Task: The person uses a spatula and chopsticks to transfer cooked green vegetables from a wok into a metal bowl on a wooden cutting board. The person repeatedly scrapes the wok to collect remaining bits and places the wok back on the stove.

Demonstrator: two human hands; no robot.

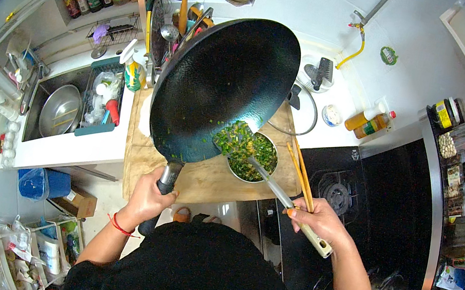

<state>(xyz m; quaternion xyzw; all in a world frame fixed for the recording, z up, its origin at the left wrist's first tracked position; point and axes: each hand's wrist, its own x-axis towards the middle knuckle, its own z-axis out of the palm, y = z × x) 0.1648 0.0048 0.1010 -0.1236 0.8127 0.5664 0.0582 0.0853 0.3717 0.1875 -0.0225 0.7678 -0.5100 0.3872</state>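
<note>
My left hand (150, 198) grips the handle of a dark wok (231, 71), which is tilted over a wooden board (203, 181). In my right hand (317, 219) are a metal spatula (274, 184) with a pale handle and a pair of wooden chopsticks (302, 170). The spatula's blade lies at the wok's lower rim, largely hidden by chopped green food (235, 140). Just under that rim, a round metal bowl (250, 179) holds more of the chopped green mixture. Part of the bowl is hidden behind the spatula and food.
A black gas hob (337, 195) lies to the right. On the left is a sink (37, 112) with a metal basin (60, 111) and a dish rack (96, 129). A spray bottle (134, 71) stands beside it. Bottles (370, 122) and a small bowl (332, 115) sit at the back right.
</note>
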